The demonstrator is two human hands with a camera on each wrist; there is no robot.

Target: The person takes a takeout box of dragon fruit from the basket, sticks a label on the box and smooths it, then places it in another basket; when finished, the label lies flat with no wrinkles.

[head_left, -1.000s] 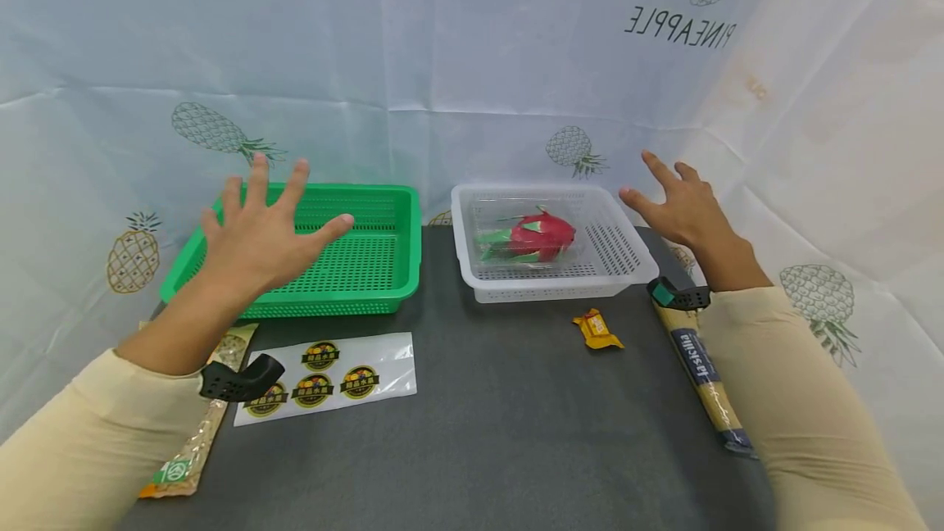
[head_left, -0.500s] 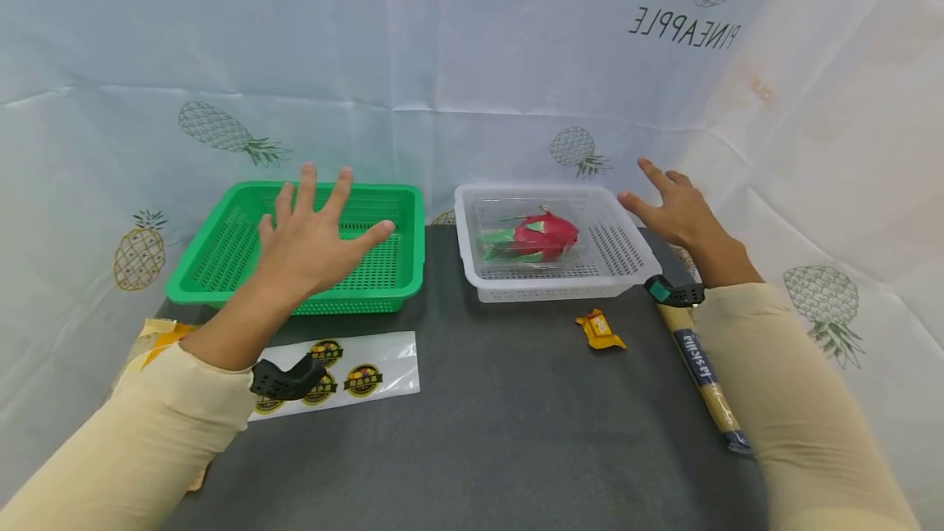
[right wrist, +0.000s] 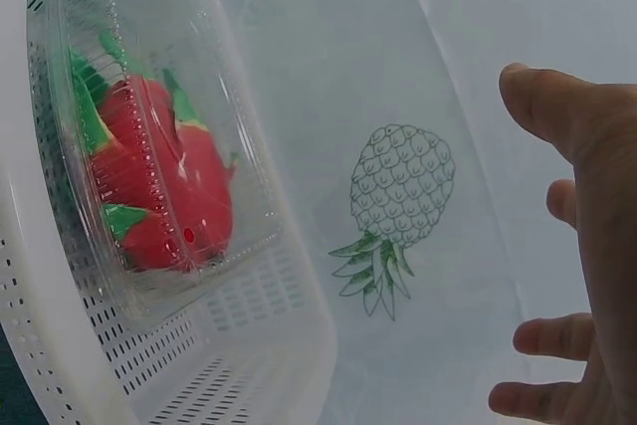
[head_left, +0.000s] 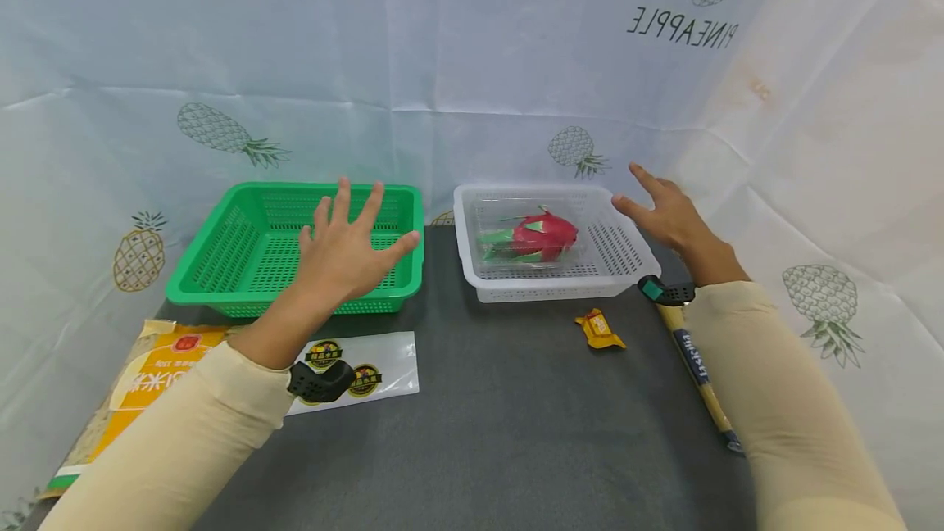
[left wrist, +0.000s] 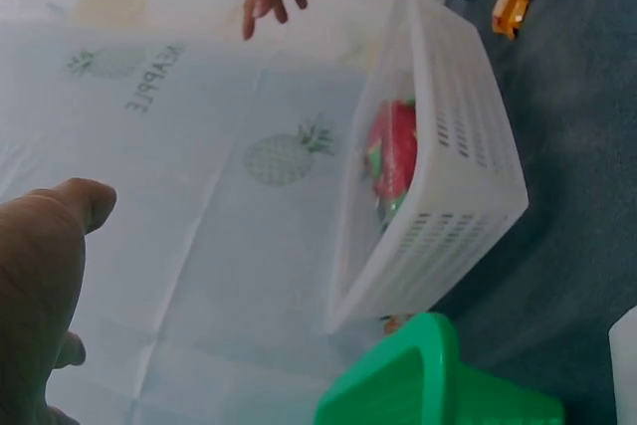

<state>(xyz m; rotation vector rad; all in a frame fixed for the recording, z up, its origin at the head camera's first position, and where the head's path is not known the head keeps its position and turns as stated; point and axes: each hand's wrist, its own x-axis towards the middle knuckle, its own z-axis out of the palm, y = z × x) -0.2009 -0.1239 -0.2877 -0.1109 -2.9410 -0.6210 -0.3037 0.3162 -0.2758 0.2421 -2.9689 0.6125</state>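
left hand point(head_left: 345, 259), fingers spread and empty, hangs near the green basket point(head_left: 214, 300); right hand point(head_left: 669, 218), likewise, near the white basket point(head_left: 546, 292).

Green bskt point(head_left: 236, 301), rect. & slotted, sits upright approx. 11 o'clock; L hand point(head_left: 345, 260), fingers spread, hangs w/o contact before its 3 o'clock end. White bskt point(head_left: 553, 292), also upright, approx. 12–1 o'clock, holds clear plastic box point(right wrist: 204, 52) w/ red dragon fruit point(head_left: 542, 238) lying inside, green tips twd 9. R hand point(head_left: 667, 220), apart, is at bskt's 3 o'clock side.
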